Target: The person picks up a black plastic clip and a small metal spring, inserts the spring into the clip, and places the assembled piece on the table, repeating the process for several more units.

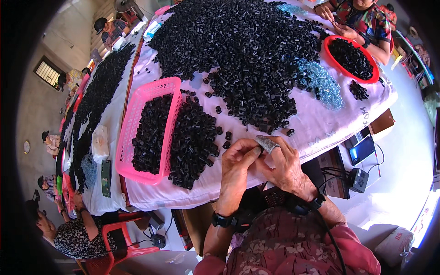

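Pink basket (127, 133) beside black pieces (193, 140), red bowl (374, 69)

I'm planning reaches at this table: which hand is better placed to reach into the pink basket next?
Left, I'd judge. The left hand is nearer the pink basket, with a pile of black pieces between them. The right hand sits farther off, beyond the left.

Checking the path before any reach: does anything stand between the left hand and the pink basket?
Yes: a heap of small black pieces lies between the left hand and the pink basket, along the basket's right side, with a few loose pieces nearer the hand. The basket's raised right wall stands beyond the heap.
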A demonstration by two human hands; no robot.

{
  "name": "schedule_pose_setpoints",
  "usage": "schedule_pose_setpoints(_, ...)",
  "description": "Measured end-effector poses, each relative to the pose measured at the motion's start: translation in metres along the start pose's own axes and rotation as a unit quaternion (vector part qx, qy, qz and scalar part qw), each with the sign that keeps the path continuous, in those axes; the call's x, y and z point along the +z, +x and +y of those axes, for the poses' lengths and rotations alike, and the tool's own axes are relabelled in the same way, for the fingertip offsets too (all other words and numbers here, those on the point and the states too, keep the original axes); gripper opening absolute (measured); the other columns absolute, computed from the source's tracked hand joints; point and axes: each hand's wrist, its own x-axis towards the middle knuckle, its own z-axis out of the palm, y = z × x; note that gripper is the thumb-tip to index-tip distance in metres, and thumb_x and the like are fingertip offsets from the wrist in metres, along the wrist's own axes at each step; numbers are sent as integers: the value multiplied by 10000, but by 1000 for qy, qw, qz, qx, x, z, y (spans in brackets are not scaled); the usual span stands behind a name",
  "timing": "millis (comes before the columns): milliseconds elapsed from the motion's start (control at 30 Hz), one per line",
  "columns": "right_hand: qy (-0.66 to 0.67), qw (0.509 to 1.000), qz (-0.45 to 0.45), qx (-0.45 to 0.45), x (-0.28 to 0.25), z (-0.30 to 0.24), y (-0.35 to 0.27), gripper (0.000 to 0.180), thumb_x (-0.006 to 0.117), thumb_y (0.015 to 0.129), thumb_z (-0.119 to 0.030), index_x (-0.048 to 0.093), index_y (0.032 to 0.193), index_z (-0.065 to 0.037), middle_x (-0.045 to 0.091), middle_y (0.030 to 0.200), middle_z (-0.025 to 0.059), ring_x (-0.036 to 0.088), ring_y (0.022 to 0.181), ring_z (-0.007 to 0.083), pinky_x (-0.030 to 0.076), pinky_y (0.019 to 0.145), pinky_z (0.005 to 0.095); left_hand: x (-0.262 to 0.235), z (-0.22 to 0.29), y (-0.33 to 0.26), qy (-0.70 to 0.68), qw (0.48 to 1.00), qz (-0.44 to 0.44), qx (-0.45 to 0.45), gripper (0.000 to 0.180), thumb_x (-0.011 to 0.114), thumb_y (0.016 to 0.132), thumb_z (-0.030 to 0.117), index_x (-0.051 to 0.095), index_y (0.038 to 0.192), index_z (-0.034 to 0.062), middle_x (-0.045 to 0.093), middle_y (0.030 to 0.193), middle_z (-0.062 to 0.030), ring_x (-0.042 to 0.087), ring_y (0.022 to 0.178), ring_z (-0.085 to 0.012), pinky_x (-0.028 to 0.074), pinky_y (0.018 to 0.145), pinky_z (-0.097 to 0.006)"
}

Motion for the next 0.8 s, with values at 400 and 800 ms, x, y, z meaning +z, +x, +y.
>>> schedule_pose_setpoints(400, 14, 1000, -8, 19, -1, 4, -1, 415, 754, 707, -26, 568, 1061, 87, 609, 1034, 188, 647, 757, 289, 553, 623, 362, -2, -2, -1, 31, 1000, 5, -1, 129, 621, 914, -7, 653, 1037, -32, 695, 975, -95, 667, 875, -160, 528, 819, -283)
schedule_pose_setpoints(800, -87, 995, -39, -38, -7, -1, 4, 456, 789, 668, -72, 585, 1051, 70, 621, 1049, 181, 650, 827, 319, 546, 607, 386, 0, 5, -4, 55, 998, 10, -23, 123, 621, 921, 7, 661, 1035, -14, 678, 933, -37, 612, 798, -85, 492, 731, -236)
